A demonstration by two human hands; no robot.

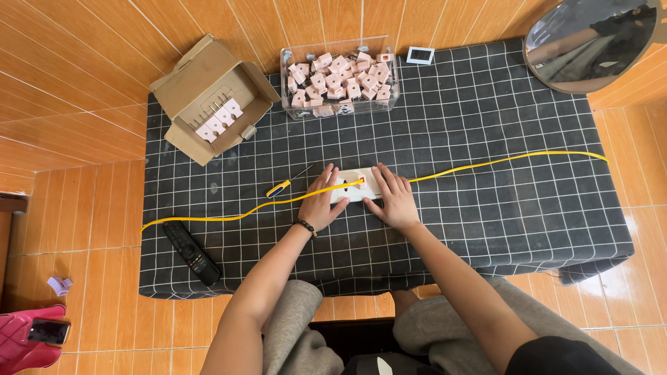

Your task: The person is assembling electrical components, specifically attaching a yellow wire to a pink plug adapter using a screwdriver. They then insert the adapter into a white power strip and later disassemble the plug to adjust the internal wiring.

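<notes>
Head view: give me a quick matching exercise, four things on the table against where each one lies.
Things:
1. remote control
2. clear plastic box
3. cardboard box
4. screwdriver

Places:
A. far edge, middle of the table
B. just beyond the left hand
C. near left corner
D. far left corner

Pairs: 1-C, 2-A, 3-D, 4-B

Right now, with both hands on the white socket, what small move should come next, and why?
Probably the left hand reaches for the screwdriver just beside it: the socket is steadied by the right hand, with the yellow cable running across it.
</notes>
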